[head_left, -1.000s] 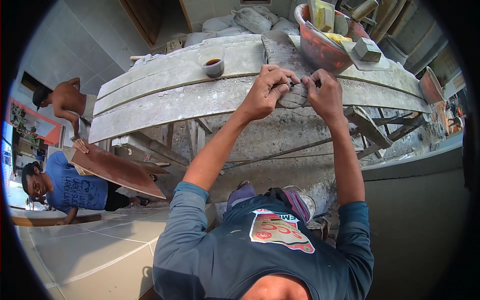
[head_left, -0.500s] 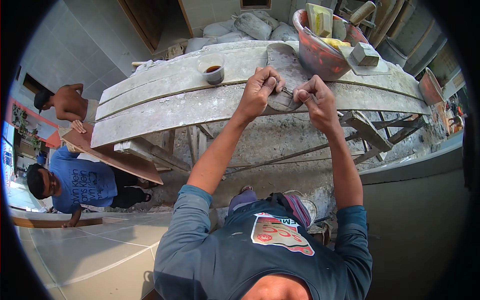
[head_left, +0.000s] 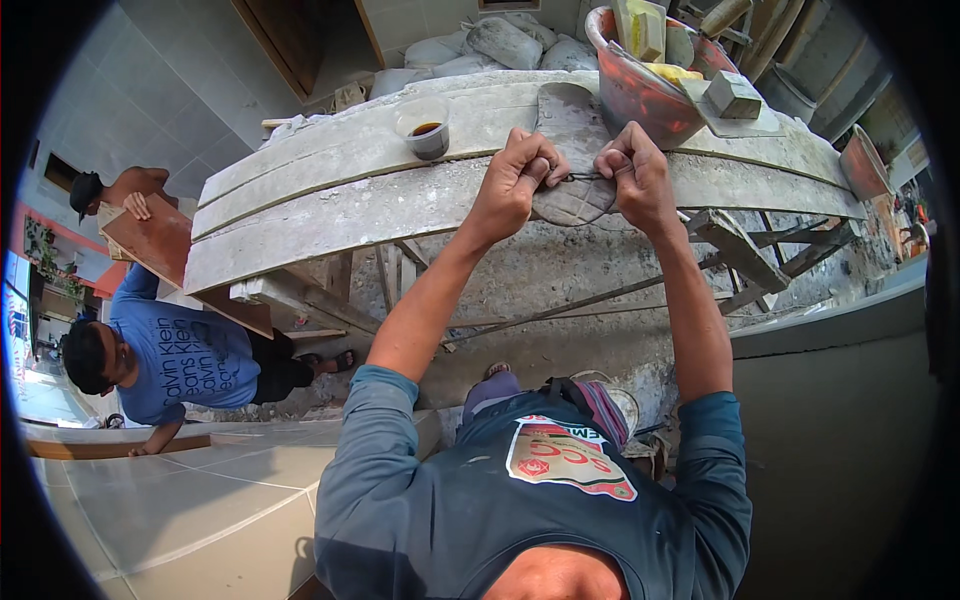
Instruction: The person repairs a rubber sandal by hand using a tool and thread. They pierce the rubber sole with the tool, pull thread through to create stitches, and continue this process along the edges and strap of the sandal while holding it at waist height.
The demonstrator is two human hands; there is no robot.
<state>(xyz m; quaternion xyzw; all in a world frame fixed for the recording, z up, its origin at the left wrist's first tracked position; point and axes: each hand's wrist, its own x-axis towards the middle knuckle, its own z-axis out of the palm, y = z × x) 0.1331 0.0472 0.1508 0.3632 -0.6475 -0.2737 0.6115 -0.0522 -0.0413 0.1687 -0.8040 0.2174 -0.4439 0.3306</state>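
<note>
Both my hands are over the near edge of a plank table, fingers pinched. My left hand and my right hand hold a thin dark cord or wire stretched between them, part of it curving down in a loop. Beneath it lies a long, flat, grey, dusty piece with rounded ends, shaped like a sandal sole. Its near end juts over the table edge. My fingertips hide where the cord ends. A clear plastic cup of dark liquid stands left of my left hand.
Beyond my right hand stands a dusty red basin of tools, beside a grey block on a flat board. Sacks are piled behind the table. At left, two people carry a brown panel; a tiled ledge lies nearer.
My hands have moved slightly apart, drawing the cord out with a loop hanging below. The people at left have shifted with the brown panel, which is now tilted differently.
</note>
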